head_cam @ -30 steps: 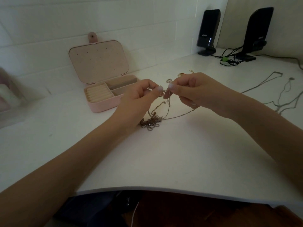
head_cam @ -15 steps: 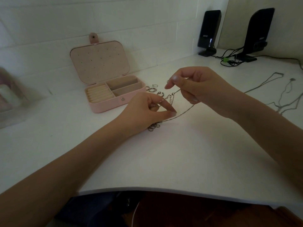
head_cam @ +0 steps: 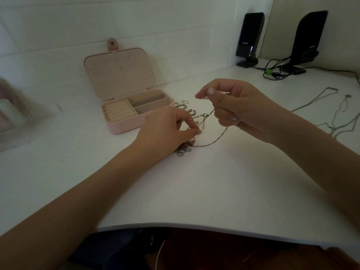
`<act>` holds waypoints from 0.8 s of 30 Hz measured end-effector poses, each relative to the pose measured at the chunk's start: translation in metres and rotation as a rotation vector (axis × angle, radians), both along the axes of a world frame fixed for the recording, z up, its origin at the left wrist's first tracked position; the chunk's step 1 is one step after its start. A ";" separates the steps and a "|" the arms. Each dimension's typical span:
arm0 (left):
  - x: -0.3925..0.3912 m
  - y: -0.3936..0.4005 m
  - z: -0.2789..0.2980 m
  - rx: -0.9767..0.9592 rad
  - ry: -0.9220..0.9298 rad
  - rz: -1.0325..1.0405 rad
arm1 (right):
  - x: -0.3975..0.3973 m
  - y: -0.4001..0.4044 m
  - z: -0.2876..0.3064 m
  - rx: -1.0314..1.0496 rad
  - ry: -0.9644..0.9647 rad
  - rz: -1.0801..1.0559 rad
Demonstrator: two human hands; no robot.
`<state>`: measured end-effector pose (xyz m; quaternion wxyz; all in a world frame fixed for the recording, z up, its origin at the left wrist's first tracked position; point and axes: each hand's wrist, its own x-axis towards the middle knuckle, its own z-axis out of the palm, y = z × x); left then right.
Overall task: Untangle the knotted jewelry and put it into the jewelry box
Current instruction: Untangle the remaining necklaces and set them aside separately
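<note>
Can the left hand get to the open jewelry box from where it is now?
Probably yes: the left hand lies just right of the jewelry box, nothing between, but it pinches the tangled chain.

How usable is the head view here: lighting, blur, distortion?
Head view: dim, flat light; the chain between the left hand and right hand reads thin but traceable; wide-angle bends the table edge; the left margin is smeared; the open jewelry box is sharp.

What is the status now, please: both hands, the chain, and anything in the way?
Left hand and right hand both pinch the tangled thin metal chain. Open pink jewelry box holds no chain. Small metal rings lie beside it.
</note>
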<state>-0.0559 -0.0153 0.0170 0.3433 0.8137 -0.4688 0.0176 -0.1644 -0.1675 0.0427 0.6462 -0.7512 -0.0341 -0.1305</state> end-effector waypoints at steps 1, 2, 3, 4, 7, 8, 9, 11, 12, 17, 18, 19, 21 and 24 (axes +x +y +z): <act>0.000 0.000 0.000 0.008 -0.013 0.002 | 0.000 0.000 0.000 -0.013 0.010 0.001; 0.000 0.001 0.000 -0.004 -0.001 -0.003 | 0.000 -0.001 0.000 -0.047 0.023 -0.008; -0.001 0.001 0.001 -0.045 0.056 -0.015 | -0.001 -0.002 0.001 -0.116 0.039 -0.039; -0.001 0.001 0.002 -0.107 0.154 -0.034 | -0.001 -0.003 0.002 -0.213 0.057 -0.087; -0.002 0.001 0.008 -0.222 0.433 -0.048 | -0.001 -0.007 0.003 -0.388 0.130 -0.206; -0.002 0.001 0.009 -0.216 0.487 -0.036 | -0.001 -0.007 0.003 -0.382 0.150 -0.214; -0.002 0.001 0.011 -0.203 0.530 -0.028 | -0.001 -0.008 0.003 -0.372 0.164 -0.215; -0.003 0.001 0.014 -0.184 0.617 -0.036 | 0.000 -0.007 0.004 -0.368 0.179 -0.200; -0.002 0.002 0.015 -0.186 0.662 -0.046 | 0.000 -0.007 0.004 -0.366 0.183 -0.183; 0.001 0.002 0.015 -0.194 0.809 -0.054 | 0.000 -0.008 0.005 -0.429 0.182 -0.106; 0.001 0.002 0.015 -0.202 0.840 -0.062 | 0.000 -0.008 0.005 -0.451 0.168 -0.092; 0.000 0.002 0.015 -0.209 0.873 -0.072 | 0.001 -0.008 0.003 -0.467 0.151 -0.077; 0.000 0.002 0.016 -0.212 0.927 -0.087 | 0.003 -0.007 0.001 -0.476 0.123 -0.065; 0.001 0.001 0.016 -0.194 0.937 -0.079 | 0.004 -0.007 -0.001 -0.480 0.111 -0.107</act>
